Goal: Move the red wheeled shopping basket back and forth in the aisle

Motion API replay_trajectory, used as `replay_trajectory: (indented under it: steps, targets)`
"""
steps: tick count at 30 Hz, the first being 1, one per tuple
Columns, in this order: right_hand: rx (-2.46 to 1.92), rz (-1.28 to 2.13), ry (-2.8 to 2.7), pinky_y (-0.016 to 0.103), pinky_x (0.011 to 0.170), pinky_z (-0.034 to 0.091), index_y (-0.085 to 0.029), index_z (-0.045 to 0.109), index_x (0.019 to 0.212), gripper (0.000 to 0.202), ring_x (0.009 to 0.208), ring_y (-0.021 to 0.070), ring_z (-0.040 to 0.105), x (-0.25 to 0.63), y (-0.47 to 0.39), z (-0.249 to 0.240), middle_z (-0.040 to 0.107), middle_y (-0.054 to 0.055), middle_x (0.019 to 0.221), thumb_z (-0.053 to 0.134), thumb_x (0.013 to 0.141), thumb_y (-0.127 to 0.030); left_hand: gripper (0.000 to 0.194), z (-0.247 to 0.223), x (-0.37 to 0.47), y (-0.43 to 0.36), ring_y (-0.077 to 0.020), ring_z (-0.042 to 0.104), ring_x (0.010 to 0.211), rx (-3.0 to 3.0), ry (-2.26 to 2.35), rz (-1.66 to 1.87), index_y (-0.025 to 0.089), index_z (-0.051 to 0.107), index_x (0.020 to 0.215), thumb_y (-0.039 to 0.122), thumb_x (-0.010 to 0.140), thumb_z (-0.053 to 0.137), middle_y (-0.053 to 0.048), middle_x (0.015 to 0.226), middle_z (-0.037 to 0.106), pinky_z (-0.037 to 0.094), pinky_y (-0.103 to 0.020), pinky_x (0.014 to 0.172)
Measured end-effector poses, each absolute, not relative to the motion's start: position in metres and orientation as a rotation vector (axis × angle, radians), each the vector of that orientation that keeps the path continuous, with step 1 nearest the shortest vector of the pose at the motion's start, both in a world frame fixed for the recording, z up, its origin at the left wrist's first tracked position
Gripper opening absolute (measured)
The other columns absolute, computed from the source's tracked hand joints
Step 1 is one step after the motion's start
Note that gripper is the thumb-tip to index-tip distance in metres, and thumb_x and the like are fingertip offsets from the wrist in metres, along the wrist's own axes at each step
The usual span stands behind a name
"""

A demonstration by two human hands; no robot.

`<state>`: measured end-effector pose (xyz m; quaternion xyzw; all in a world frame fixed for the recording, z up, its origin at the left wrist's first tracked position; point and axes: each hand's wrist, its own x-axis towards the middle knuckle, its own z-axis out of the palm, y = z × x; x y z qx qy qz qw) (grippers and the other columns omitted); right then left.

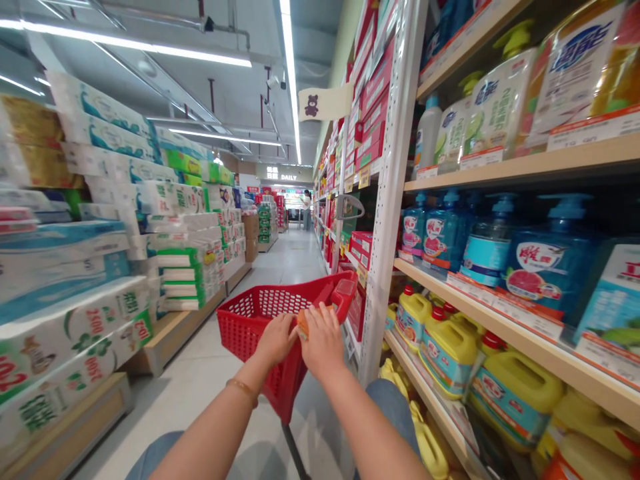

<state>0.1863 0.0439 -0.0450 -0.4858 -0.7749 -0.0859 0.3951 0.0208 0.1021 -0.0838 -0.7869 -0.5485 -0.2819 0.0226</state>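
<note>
Both my hands are in front of me at the near side of a red shopping basket (245, 333) with perforated walls. My right hand (323, 337) has its fingers wrapped over a small orange item (303, 323), whose far parts are hidden. Close beside it, my left hand (277, 340) is closed, its fingertips at the left edge of the same item. A bracelet circles my left wrist. The basket's handle (345, 287) lies beyond my right hand, and a dark pole runs down below the basket.
Shelves (500, 160) of blue pump bottles (535, 260) and yellow jugs (447, 353) stand close on the right, behind a white perforated post (387, 193). Stacked tissue packs (75, 327) line the left. A person (307, 208) stands far down the aisle (290, 257).
</note>
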Motion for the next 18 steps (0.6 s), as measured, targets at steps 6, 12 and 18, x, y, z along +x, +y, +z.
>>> replay_trajectory:
  steps: [6,12,18]
  targets:
    - [-1.402,-0.254,-1.891,0.044,0.113,0.019,-0.011,0.051,0.134,0.049,0.132,0.0276,0.039,0.204,0.059,-0.042,0.052,0.015,0.137,0.051,0.090,-0.031,0.048,-0.109,0.025,0.117,-0.0304,0.034,0.136,-2.398,-1.842,-1.027,0.015,0.046,0.125,0.049,0.092,0.038,-0.014,0.129,0.052,0.032,-0.047,0.109]
    - [-1.291,-0.231,-2.050,0.040,0.115,0.017,-0.010,0.044,0.140,0.054,0.138,0.0248,0.031,0.194,0.058,-0.059,0.045,0.011,0.145,0.051,0.087,-0.023,0.041,-0.112,0.049,0.117,-0.0307,0.026,0.141,-2.351,-1.900,-1.017,0.016,0.046,0.126,0.038,0.093,0.037,-0.014,0.134,0.050,0.026,-0.054,0.111]
    - [-1.366,-0.284,-1.927,0.040,0.114,0.019,-0.013,0.046,0.139,0.053,0.136,0.0231,0.034,0.228,0.073,-0.053,0.047,0.011,0.143,0.050,0.087,-0.023,0.050,-0.115,0.013,0.108,-0.0294,0.034,0.138,-2.266,-2.053,-0.826,0.020,0.043,0.134,0.048,0.093,0.034,-0.015,0.143,0.045,0.016,-0.063,0.111]
